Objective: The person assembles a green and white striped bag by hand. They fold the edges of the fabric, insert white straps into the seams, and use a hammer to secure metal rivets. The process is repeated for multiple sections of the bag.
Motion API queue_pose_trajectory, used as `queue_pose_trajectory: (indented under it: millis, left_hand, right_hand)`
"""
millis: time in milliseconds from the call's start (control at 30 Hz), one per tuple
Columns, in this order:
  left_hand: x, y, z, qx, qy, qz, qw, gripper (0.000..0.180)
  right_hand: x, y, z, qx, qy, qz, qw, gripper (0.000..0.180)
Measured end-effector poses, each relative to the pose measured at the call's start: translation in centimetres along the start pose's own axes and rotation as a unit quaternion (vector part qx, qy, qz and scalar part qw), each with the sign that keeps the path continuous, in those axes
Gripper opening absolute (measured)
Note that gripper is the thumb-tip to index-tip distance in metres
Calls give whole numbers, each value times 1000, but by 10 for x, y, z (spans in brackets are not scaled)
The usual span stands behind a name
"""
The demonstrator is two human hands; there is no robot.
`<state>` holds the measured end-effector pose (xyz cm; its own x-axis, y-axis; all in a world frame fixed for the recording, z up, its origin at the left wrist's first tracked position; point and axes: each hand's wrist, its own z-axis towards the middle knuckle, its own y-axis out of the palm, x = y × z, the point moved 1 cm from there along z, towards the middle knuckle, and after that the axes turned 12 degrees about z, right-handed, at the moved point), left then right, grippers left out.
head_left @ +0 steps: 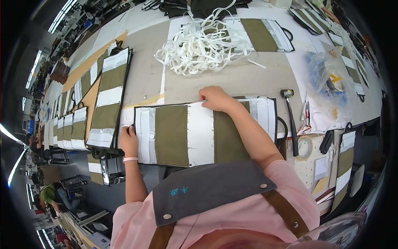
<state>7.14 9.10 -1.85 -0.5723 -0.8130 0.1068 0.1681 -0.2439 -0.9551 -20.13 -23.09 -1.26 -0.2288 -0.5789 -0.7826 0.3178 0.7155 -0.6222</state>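
A striped olive-and-white fabric panel with dark binding lies face up at the near side of the worktable, directly in front of the person, its lower edge close to the grey apron. Frayed threads show along both sides of its central white strip, and a dark loop handle sticks out on the right.

The right hand reaches across to the far edge, thumb and fingertips drawn together, seemingly pinching the cloth there. The left hand is at the left edge, fingers loosely curled; whether they grip it underneath cannot be told.

The step in hand looks like squaring or checking the panel by its edges. The next move probably calls for keeping the layers flat and even while both hands steady it.

Just beyond the handle lies a hammer, with a tape roll near it. Similar panels are stacked to the left, and a tangle of white ribbon lies farther back.
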Motion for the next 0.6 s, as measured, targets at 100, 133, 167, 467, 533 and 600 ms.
queue_pose_trajectory:
  millis: [100,133,167,467,533,600]
  left_hand:
    - [-5,-1,-1,4,6,-5,1000,32]
    - [-6,-2,0,-2,7,-3,1000,33]
    - [-9,-5,1,-7,9,-2,1000,34]
    - [-21,-28,23,17,69,160,985,21]
    - [2,-40,21,55,119,159,979,18]
    - [65,-50,8,94,201,65,973,25]
  right_hand:
    - [-1,-3,2,-6,6,13,1000,21]
    - [-2,-3,1,-2,4,11,1000,20]
    - [-3,-3,0,2,1,8,1000,20]
    - [-30,8,-8,40,9,-6,999,9]
    - [-23,19,-3,67,-31,-18,997,8]
    - [-17,35,-4,96,-65,-22,993,12]
